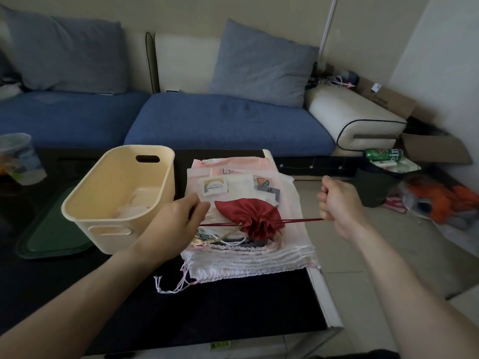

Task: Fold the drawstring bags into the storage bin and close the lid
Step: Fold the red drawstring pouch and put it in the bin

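— Forearms filled the bottom of our view, reaching over a dark table [233, 307]. What were we working on?

— We had a small red bag [248, 216], satiny and gathered shut at its mouth, lying on a pile of pale bags [254, 257] just right of the open cream bin [116, 193].

— How would it handle?

— We judged it light, soft and slippery; the cords [303, 221] gave the surest hold.

— And our hands?

— Our right hand [337, 200] was clenched round the red cord's end, drawn taut to the right. Our left hand [178, 216] pinched the cord's other end beside the bin.

— The lid?

— A green lid [51, 239] lay flat, left of the bin.
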Available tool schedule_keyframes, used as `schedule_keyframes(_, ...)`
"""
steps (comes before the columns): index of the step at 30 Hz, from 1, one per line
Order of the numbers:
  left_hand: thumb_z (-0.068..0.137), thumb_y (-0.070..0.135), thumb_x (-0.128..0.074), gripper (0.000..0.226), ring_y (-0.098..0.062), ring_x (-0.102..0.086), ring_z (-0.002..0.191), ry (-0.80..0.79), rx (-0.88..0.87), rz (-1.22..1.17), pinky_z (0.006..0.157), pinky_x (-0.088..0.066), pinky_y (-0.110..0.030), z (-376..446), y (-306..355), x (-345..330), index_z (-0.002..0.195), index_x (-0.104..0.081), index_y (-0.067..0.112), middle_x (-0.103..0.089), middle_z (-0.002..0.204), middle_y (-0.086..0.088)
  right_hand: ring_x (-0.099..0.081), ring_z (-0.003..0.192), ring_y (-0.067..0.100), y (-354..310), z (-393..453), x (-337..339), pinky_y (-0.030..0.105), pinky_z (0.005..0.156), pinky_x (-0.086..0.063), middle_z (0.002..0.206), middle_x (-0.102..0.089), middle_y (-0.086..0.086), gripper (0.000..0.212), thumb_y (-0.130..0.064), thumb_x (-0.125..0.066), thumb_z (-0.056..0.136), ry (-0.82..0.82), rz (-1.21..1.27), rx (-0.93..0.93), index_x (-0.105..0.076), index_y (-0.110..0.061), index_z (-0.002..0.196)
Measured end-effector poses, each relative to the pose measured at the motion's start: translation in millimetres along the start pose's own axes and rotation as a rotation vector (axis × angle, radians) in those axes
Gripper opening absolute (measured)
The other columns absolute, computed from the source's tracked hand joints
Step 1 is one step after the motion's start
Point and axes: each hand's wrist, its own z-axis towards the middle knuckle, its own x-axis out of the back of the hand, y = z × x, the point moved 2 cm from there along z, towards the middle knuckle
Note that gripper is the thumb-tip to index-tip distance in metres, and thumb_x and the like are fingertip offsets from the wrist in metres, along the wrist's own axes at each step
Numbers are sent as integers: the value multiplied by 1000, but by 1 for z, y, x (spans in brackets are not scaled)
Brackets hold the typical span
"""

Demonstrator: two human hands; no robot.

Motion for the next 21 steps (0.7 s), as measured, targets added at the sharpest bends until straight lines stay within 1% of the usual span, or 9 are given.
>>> schedule_keyframes(2,102,28,-48,33,-22,-55,57,-15,-30,106,57,-43,-40,2,0,2,76,-51,7,-56,62,-5,-33,40,9,0,2,-1,22,41,-26,55,-39,-4,38,-33,-46,104,-34,-177,112,-42,-20,68)
schedule_keyframes(4,102,26,-48,33,-25,-54,60,-22,-29,176,60,-42,-43,4,0,4,77,-51,5,-56,66,-8,-39,49,16,-1,2,0,29,51,-30,58,-45,-3,41,-37,-47,103,-55,-372,213,-45,-22,65)
schedule_keyframes(6,103,28,-47,33,-25,-54,61,-32,-25,229,61,-43,-42,5,0,6,79,-52,6,-57,69,-7,-42,53,20,-4,0,2,32,57,-32,60,-48,-1,42,-37,-47,103,-78,-497,272,-45,-22,64)
schedule_keyframes(10,103,30,-42,29,-20,-49,55,-52,-42,304,54,-39,-37,5,7,-1,81,-48,12,-51,67,1,-54,63,20,-13,-8,0,35,60,-38,67,-61,4,42,-36,-44,103,-109,-767,340,-51,-16,67)
schedule_keyframes(11,104,30,-41,28,-20,-49,56,-51,-44,312,54,-40,-37,5,9,-2,83,-47,13,-51,69,1,-55,61,16,-15,-12,-2,34,60,-39,66,-63,2,42,-35,-44,104,-140,-756,352,-51,-15,68)
schedule_keyframes(12,104,30,-40,27,-21,-50,57,-39,-50,308,55,-41,-38,5,11,-2,84,-47,13,-51,72,1,-55,56,11,-15,-16,-5,32,57,-40,64,-66,3,42,-32,-44,105,-194,-662,351,-52,-15,68)
schedule_keyframes(15,103,29,-43,22,-23,-54,64,9,-93,268,59,-47,-41,6,13,3,88,-49,14,-53,82,0,-53,44,15,-13,-25,-12,24,45,-43,63,-69,10,35,-26,-44,108,-394,-232,263,-53,-10,78)
schedule_keyframes(18,101,29,-44,18,-24,-57,67,-28,-130,339,62,-51,-44,5,12,5,88,-50,18,-58,81,1,-44,39,12,-12,-25,-13,19,41,-37,50,-55,4,33,-24,-46,107,-468,-213,264,-56,-7,81)
schedule_keyframes(21,100,49,-40,31,-14,-64,69,-144,-81,419,66,-56,-38,4,7,5,94,-60,25,-67,77,7,-34,44,9,-10,-25,-10,17,43,-30,51,-45,-2,32,-27,-50,106,-559,-305,258,-60,-9,81)
